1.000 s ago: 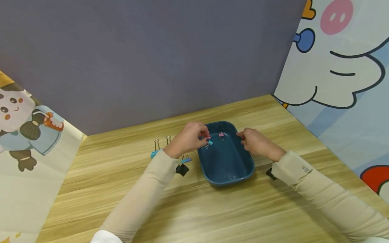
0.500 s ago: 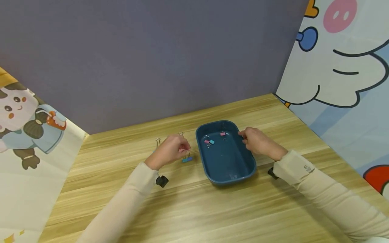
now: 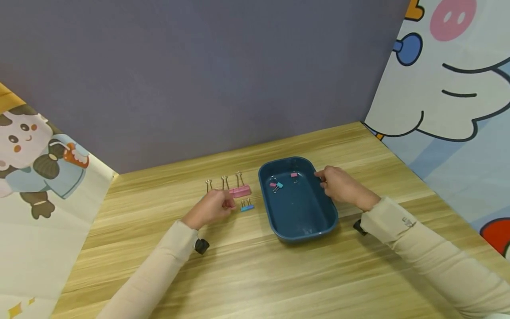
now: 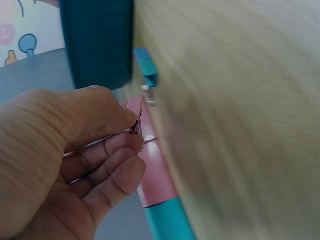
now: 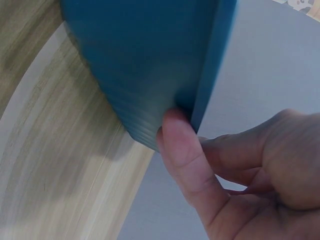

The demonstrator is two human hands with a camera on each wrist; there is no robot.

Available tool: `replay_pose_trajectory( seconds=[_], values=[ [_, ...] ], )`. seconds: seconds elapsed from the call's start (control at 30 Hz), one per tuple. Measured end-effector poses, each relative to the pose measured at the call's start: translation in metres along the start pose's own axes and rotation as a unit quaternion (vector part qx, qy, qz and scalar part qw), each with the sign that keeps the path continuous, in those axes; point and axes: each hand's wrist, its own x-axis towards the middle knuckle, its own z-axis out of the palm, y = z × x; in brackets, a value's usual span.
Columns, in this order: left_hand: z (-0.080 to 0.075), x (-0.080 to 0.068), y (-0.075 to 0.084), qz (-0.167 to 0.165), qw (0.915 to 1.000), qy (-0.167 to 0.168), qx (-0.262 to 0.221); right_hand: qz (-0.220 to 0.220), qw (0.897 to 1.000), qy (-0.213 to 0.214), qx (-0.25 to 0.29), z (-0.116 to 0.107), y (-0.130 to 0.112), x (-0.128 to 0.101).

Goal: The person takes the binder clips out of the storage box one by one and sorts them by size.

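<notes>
My left hand (image 3: pixel 211 207) is over the table, left of the small blue binder clips (image 3: pixel 247 207). In the left wrist view its thumb and forefinger pinch a small pink binder clip (image 4: pixel 133 106), which is partly hidden by the thumb. Just behind the fingers lie large pink binder clips (image 4: pixel 157 175) and a large teal binder clip (image 4: pixel 171 220). A dark blue plastic bin (image 3: pixel 299 217) stands to the right. Inside it lie a teal clip (image 3: pixel 280 185) and two small pink ones. My right hand (image 3: pixel 345 188) grips the bin's right rim, with a digit against the outer wall.
The wood-grain table (image 3: pixel 255 274) backs onto a grey partition (image 3: pixel 199 79). Cartoon-printed panels (image 3: pixel 434 102) flank it on both sides. Wire handles of the large clips (image 3: pixel 240 190) stick up toward the partition.
My left hand has drawn back from the bin's left side to the clips on the table. A second small pink clip now shows in the bin. The right hand stays on the rim.
</notes>
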Motion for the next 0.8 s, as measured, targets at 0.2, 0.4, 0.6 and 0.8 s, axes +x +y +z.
replay_pose_trajectory(
  seconds=[0.2, 0.4, 0.6, 0.8],
  values=[
    [0.011, -0.001, -0.01, -0.005, 0.9999, -0.011, -0.007, -0.011, 1.0, 0.009, -0.011, 0.001, 0.001, -0.001],
    [0.014, 0.002, -0.01, -0.01, 0.9998, -0.01, -0.013, -0.009, 1.0, 0.009, -0.003, 0.0, 0.001, -0.001],
    [0.016, 0.008, -0.009, -0.001, 0.9996, -0.026, -0.006, -0.005, 1.0, 0.009, -0.012, -0.001, 0.0, -0.001],
    [0.017, 0.009, -0.006, 0.002, 0.9993, -0.035, -0.009, -0.009, 0.999, 0.016, -0.03, 0.001, -0.001, 0.0]
  ],
)
